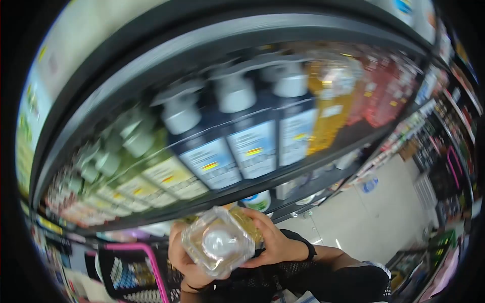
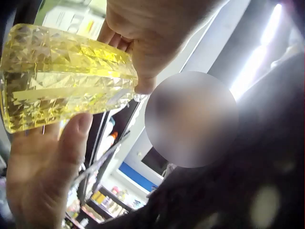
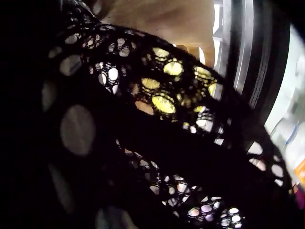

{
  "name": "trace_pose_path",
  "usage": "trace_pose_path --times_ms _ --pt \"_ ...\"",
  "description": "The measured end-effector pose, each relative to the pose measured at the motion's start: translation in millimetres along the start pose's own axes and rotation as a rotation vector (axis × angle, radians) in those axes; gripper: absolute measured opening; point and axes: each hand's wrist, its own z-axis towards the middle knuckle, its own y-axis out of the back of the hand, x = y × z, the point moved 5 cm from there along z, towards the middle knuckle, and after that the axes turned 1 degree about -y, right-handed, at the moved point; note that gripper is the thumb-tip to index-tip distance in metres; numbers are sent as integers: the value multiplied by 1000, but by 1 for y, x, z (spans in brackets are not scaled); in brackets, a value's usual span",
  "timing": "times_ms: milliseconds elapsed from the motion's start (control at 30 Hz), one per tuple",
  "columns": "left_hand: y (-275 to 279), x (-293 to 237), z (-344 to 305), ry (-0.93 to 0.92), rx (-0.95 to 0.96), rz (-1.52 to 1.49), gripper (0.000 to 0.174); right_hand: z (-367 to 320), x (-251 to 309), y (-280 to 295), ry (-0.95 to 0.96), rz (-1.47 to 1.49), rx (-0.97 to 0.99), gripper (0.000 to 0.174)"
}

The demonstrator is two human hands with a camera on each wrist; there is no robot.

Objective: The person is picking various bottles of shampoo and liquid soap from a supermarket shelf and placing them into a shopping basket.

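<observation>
Nearest, and the landmark for all else, is a faceted yellow bottle [image 1: 217, 242], held up between both hands with its clear, square end and round white centre facing the head camera. The left hand [image 1: 185, 258] wraps its left side, fingers bent round the facets; the right hand [image 1: 280, 245] has its right side, thumb below and fingers above, so each grip is closed only as far as the bottle's thickness allows. The left wrist view shows the yellow body gripped toward both ends; in the right wrist view black mesh fabric [image 3: 167, 133] hides nearly everything, with just some yellow behind it. The step in hand looks like handling and looking over this one bottle. The next move, as I judge it, calls for one hand to take the full weight firmly before the other lets go, and for room to turn the bottle without knocking the shelf. To the bottle's left sits a pink-rimmed basket [image 1: 126, 247] with goods in it. Just beyond the bottle runs the dark shelf edge [image 1: 227, 198]; above and behind it stand navy pump bottles [image 1: 252, 146], with green pump bottles [image 1: 169, 174] to their left and, up and right of the held bottle, amber bottles [image 1: 328, 113] and then pinkish-red bottles [image 1: 386, 96], blurred. Farthest off, to its right, pale floor tiles [image 1: 364, 217] lead toward other stocked shelves [image 1: 454, 136].
</observation>
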Motion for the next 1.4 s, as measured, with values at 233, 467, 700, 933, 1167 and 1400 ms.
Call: trace_pose_path --times_ms 233,467,700,933,1167,1400 --pt "-140 -2 -14 286 439 -540 77 -65 -27 96 -130 -279 -453 126" --pt "-199 -23 -20 -7 633 -546 88 -35 -11 200 -1 -613 -634 123" --pt "-214 -8 -29 220 739 -471 57 10 -41 245 -112 -629 -774 115" --pt "-200 8 -35 286 650 -330 46 40 -49 254 -82 -768 -609 112" --pt "-195 18 -38 332 616 -279 38 15 -40 261 108 -923 -617 80" --pt "-192 31 -41 369 627 -232 36 17 -29 245 -95 -971 -539 49"
